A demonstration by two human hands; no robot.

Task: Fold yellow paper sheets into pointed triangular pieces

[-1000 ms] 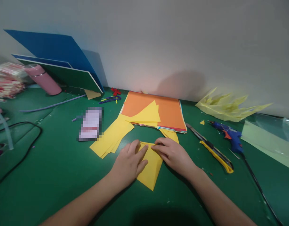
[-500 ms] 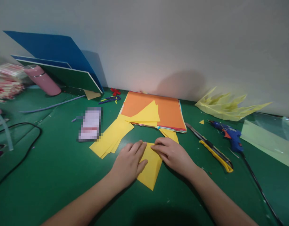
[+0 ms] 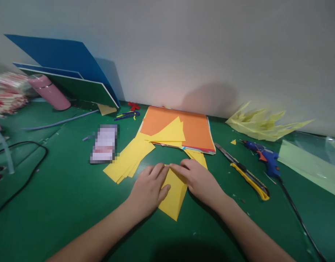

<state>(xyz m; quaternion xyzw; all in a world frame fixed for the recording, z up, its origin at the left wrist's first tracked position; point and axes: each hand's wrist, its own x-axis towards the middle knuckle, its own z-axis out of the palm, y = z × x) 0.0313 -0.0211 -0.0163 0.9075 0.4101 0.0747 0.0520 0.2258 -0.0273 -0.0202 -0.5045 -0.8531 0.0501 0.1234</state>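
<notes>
A folded yellow paper [image 3: 173, 196] lies on the green table, one corner pointing towards me. My left hand [image 3: 149, 189] rests on its left side, fingers laid forward and thumb spread apart over the paper. My right hand [image 3: 201, 180] is at its upper right edge, closed on the paper there. The right index finger reaches to the paper's top, beside the left fingertips; the other fingers are curled and the thumb is hidden. Beyond the hands are folded yellow pieces [image 3: 131, 156], a yellow triangle [image 3: 170, 133] and more yellow paper [image 3: 198, 158].
An orange-topped paper stack [image 3: 194, 127] lies ahead. To the right are a yellow utility knife [image 3: 246, 174], a blue glue gun [image 3: 265, 156] and a spiky pale-yellow paper piece [image 3: 265, 125]. Leftward are a pixelated rectangle [image 3: 104, 143], a pink bottle [image 3: 50, 92] and leaning blue boards [image 3: 63, 54].
My right index finger has moved left and straightened along the paper's top, from a bent pinch closer to the right edge. My left hand has stayed nearly still.
</notes>
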